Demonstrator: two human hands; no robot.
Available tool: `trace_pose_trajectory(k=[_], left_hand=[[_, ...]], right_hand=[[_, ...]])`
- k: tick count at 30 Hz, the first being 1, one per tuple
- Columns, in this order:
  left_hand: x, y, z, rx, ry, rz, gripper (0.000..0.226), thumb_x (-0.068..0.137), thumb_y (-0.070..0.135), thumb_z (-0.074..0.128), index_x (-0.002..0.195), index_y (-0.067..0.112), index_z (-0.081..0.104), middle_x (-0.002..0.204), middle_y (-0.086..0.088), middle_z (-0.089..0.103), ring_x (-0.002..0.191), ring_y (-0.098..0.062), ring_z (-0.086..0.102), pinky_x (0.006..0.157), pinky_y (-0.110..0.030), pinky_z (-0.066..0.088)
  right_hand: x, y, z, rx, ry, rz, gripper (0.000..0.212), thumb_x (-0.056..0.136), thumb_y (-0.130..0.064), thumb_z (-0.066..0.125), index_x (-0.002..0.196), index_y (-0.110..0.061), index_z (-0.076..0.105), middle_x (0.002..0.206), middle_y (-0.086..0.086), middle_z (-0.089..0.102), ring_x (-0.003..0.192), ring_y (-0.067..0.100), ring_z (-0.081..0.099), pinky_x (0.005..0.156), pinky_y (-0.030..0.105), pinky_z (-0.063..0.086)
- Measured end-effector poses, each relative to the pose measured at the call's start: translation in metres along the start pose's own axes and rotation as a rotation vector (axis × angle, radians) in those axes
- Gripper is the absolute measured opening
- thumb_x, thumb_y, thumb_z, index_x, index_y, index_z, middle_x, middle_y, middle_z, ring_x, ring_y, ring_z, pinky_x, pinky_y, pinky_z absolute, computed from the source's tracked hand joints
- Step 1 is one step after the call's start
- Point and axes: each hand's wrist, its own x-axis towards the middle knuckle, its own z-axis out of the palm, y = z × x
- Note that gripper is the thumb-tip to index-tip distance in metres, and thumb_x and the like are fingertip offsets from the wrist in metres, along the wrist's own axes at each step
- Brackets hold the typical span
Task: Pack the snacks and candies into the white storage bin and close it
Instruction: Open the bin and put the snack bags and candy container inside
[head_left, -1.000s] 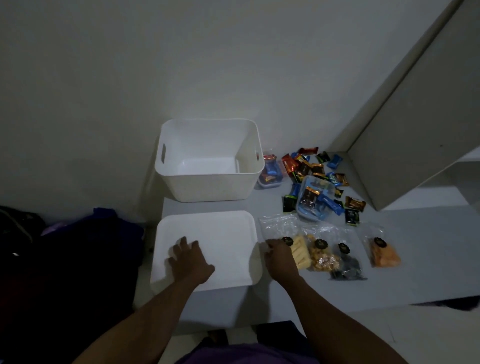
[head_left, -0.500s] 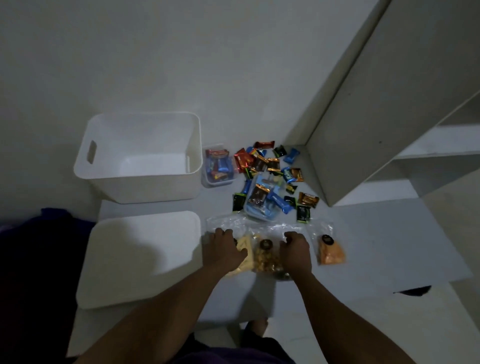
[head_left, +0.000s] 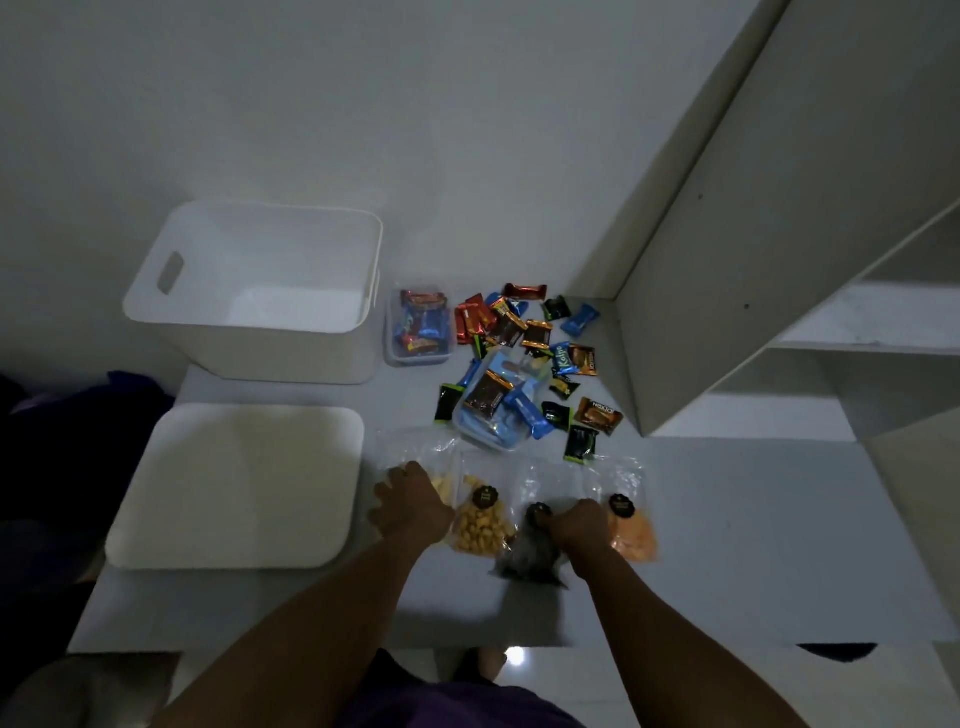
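Hands apart, the left hand (head_left: 410, 506) curls over the bag of pale chips (head_left: 442, 486) and the right hand (head_left: 582, 525) pinches the dark snack bag (head_left: 530, 558), likely gathering the row for the open white storage bin (head_left: 270, 358) beyond the left hand, its lid (head_left: 234, 483) lying just leftward.

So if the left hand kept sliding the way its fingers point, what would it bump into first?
Probably the white lid, lying flat just beyond the left hand on the pale snack bag, though depth is unclear.
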Motion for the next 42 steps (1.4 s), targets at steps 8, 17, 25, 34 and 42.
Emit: trace_pose_trajectory(k=[8,17,25,34,42], left_hand=[[-0.011,0.003,-0.009,-0.417,0.156,-0.017,0.085,0.069,0.032,0.078,0.141,0.017,0.035,0.127,-0.010,0.058,0.112,-0.032,0.059,0.092,-0.048,0.053],[-0.028,-0.002,-0.032,-0.634,0.348,0.023,0.043,0.077,0.020,0.074,0.116,0.012,0.058,0.095,0.001,0.057,0.090,-0.026,0.059,0.075,-0.029,0.039],[-0.011,0.004,-0.081,-1.276,0.400,0.055,0.035,0.083,0.030,0.059,0.103,0.001,0.062,0.086,-0.009,0.062,0.088,-0.031,0.060,0.070,-0.033,0.048],[0.024,0.015,-0.186,-1.355,0.595,0.102,0.018,0.086,0.022,0.072,0.099,0.010,0.066,0.092,-0.002,0.065,0.086,-0.018,0.062,0.076,-0.029,0.051],[0.084,-0.002,-0.287,-1.215,0.575,0.254,0.021,0.080,0.017,0.071,0.102,0.015,0.067,0.097,0.001,0.069,0.085,-0.015,0.064,0.070,-0.024,0.050]], right_hand=[[-0.015,-0.013,-0.023,0.236,0.144,-0.325,0.015,0.084,-0.023,0.067,0.083,-0.017,0.053,0.071,0.005,0.061,0.068,0.020,0.062,0.065,0.039,0.052],[-0.033,-0.071,-0.036,0.374,0.212,-0.598,0.024,0.086,-0.016,0.072,0.100,-0.020,0.054,0.088,-0.007,0.060,0.076,0.003,0.060,0.062,0.019,0.046],[-0.052,-0.152,-0.014,0.423,0.076,-0.804,0.010,0.090,-0.015,0.066,0.093,-0.017,0.056,0.083,-0.006,0.060,0.073,-0.002,0.057,0.065,0.026,0.051],[-0.079,-0.266,0.003,0.557,0.069,-0.964,0.005,0.092,-0.020,0.060,0.096,-0.019,0.057,0.088,-0.005,0.060,0.079,0.004,0.057,0.071,0.039,0.055],[-0.090,-0.371,0.045,0.691,0.023,-0.860,0.011,0.093,-0.030,0.055,0.087,-0.036,0.062,0.093,0.003,0.071,0.086,0.028,0.071,0.075,0.052,0.059]])
